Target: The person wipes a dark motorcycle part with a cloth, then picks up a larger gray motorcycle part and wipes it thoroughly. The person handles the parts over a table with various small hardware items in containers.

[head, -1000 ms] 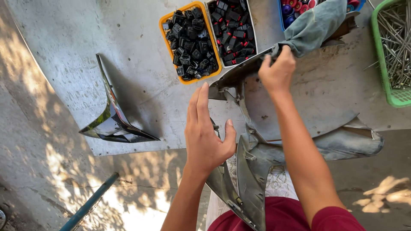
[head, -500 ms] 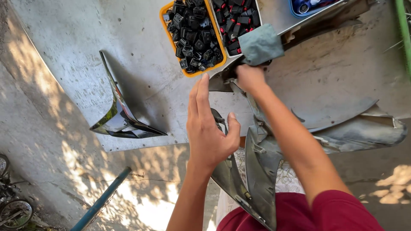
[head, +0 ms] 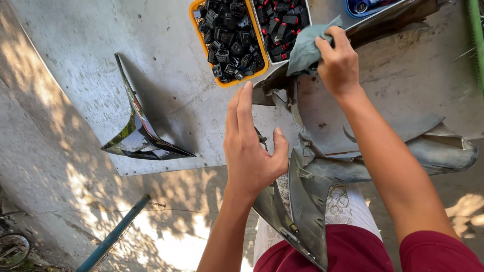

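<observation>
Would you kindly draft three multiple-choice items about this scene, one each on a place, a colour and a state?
1. Where is the grey-green cloth?
A. In the right hand
B. On the ground
C. In the orange tray

2. What colour is the plastic tray left of the white one, filled with small black parts?
A. Blue
B. Orange
C. Green

3. How is the left hand posed?
A. Clenched in a fist
B. Open, fingers straight
C. Gripping a tool

Answers: 1 A, its fingers bunch the cloth against the dusty grey panel. 2 B, its rim is orange. 3 B, the palm lies flat over the panel with the fingers extended.
</observation>
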